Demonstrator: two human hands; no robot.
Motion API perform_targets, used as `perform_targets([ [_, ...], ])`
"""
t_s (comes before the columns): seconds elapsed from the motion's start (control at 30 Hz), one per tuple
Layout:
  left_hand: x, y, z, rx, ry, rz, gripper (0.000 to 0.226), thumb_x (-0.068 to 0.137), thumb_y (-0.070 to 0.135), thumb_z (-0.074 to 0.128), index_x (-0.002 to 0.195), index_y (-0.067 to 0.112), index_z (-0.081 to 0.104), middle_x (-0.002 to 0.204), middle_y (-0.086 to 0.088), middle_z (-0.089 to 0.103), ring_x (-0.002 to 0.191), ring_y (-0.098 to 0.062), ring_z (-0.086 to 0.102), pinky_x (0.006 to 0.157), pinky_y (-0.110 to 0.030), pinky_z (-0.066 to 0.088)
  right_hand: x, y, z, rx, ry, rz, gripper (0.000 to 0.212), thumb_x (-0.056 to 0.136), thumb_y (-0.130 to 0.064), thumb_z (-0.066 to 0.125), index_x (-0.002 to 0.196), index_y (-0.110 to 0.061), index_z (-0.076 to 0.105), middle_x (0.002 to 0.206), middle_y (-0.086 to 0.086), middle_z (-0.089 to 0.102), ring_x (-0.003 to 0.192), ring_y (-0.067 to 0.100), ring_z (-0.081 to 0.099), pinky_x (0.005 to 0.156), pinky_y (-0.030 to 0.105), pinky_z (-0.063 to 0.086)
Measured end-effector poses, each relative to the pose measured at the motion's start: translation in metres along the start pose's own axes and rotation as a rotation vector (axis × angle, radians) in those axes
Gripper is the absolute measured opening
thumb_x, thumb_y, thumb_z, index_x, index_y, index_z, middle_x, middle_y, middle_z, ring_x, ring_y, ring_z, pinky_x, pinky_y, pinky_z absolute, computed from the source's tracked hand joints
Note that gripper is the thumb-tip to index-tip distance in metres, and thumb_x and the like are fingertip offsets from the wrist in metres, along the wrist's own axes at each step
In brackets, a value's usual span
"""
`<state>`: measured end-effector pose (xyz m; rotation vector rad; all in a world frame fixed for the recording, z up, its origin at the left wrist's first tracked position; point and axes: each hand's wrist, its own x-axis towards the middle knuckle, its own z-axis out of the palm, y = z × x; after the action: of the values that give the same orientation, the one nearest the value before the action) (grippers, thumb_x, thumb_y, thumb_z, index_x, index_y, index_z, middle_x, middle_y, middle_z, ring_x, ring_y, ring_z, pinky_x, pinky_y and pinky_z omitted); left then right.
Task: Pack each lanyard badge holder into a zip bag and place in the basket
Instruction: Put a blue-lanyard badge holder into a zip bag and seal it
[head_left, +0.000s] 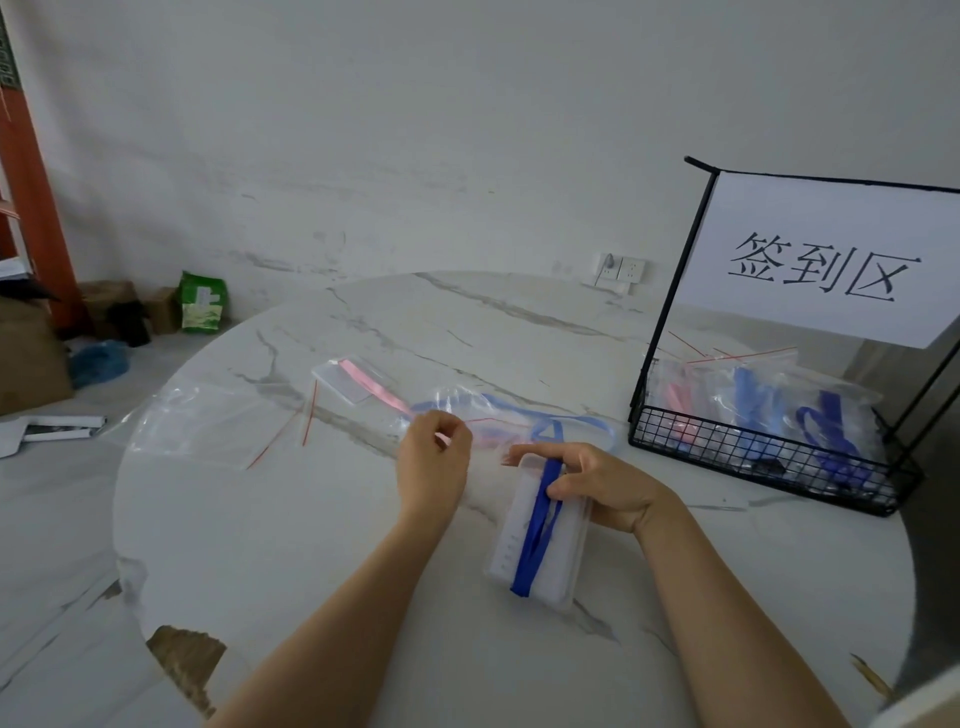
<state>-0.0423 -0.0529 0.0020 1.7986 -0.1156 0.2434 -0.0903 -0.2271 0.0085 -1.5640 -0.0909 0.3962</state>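
Your right hand (602, 488) has the badge holder (524, 551) clamped, with the thumb pressing the folded dark blue lanyard (535, 530) flat against its clear face and the other fingers curled behind it. The holder's long axis runs almost straight from 6 to 12 o'clock. Its far end tips just past 12, toward the clutter at the middle of the table (311, 545).

Your left hand (431, 462) sits at about 10 o'clock from that far end, close but not touching. Its fingertips are drawn together in a pinch on the edge of a clear zip bag (457, 402). The plastic is blurred there, so you can't tell whether the mouth is parted.

The whole move turns on that. The bag lies up and left of the holder's leading end, so you'll likely need to swing the mouth round to face 6 o'clock, or angle the holder toward 10, and slide it in short end first.

The basket (753, 447) waits at 2 o'clock from your right hand, the nearer hand for the drop, with filled bags already in it. A pink-lanyard holder (345, 384) and a light blue lanyard (582, 420) lie beyond, unpacked. Spare bags (208, 426) lie at 9 o'clock.
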Motion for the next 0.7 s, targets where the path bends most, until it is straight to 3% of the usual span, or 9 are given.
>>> perform_targets([
  [0.13,-0.005,0.004,-0.006,-0.035,0.245,0.282,0.006,0.085,0.007,0.058,0.081,0.01,0.06,0.082,0.006,0.052,0.073,-0.016,0.048,0.062,-0.02,0.038,0.0,-0.001,0.003,-0.021,0.021,0.017,0.042,0.078,0.008,0.051,0.111,-0.017,0.06,0.114,0.005,0.061,0.096,0.016,0.063,0.076,0.028,0.055],
  [0.23,-0.002,-0.003,-0.004,0.151,0.209,0.58,0.017,0.078,0.019,0.05,0.076,0.007,0.061,0.083,-0.003,0.058,0.082,-0.014,0.045,0.067,-0.014,0.034,-0.001,-0.004,0.004,-0.026,0.049,-0.001,0.048,0.085,0.017,0.039,0.104,-0.021,0.061,0.109,-0.001,0.062,0.093,0.014,0.062,0.078,0.026,0.056],
  [0.3,-0.001,-0.009,-0.001,0.253,0.138,0.715,0.012,0.074,0.021,0.049,0.072,0.011,0.055,0.084,-0.008,0.061,0.086,-0.015,0.045,0.075,-0.018,0.033,-0.001,-0.004,0.002,-0.007,0.086,-0.009,0.049,0.086,0.018,0.036,0.107,-0.019,0.06,0.112,0.001,0.06,0.095,0.016,0.061,0.078,0.026,0.056],
  [0.47,-0.003,-0.009,-0.001,0.377,-0.039,0.696,0.025,0.074,0.027,0.048,0.057,0.009,0.05,0.094,-0.008,0.069,0.096,-0.026,0.062,0.081,-0.034,0.035,-0.001,-0.001,-0.004,-0.002,0.104,0.004,0.053,0.068,0.002,0.051,0.118,-0.015,0.057,0.123,0.014,0.057,0.105,0.025,0.058,0.081,0.03,0.055],
  [0.57,-0.005,-0.002,-0.005,0.39,-0.139,0.613,0.021,0.078,0.018,0.054,0.063,0.004,0.059,0.099,-0.008,0.071,0.096,-0.029,0.065,0.091,-0.033,0.032,-0.002,-0.001,-0.004,-0.016,0.07,0.004,0.056,0.062,-0.002,0.054,0.116,-0.017,0.058,0.131,0.013,0.053,0.111,0.027,0.055,0.085,0.033,0.053],
  [0.63,-0.009,0.005,-0.006,0.39,-0.193,0.517,0.016,0.085,0.011,0.056,0.073,0.001,0.062,0.1,-0.01,0.071,0.09,-0.028,0.061,0.096,-0.029,0.03,-0.003,0.0,-0.005,-0.018,0.051,-0.004,0.062,0.055,-0.008,0.061,0.116,-0.018,0.058,0.131,0.012,0.053,0.11,0.026,0.056,0.084,0.033,0.053],
  [0.7,-0.01,0.006,-0.006,0.361,-0.214,0.431,0.025,0.086,0.007,0.056,0.063,0.012,0.049,0.083,-0.013,0.067,0.072,-0.023,0.053,0.096,-0.036,0.037,-0.002,0.0,-0.006,-0.019,0.042,-0.008,0.068,0.05,-0.015,0.064,0.118,-0.017,0.058,0.13,0.011,0.055,0.109,0.025,0.057,0.082,0.032,0.054],
])
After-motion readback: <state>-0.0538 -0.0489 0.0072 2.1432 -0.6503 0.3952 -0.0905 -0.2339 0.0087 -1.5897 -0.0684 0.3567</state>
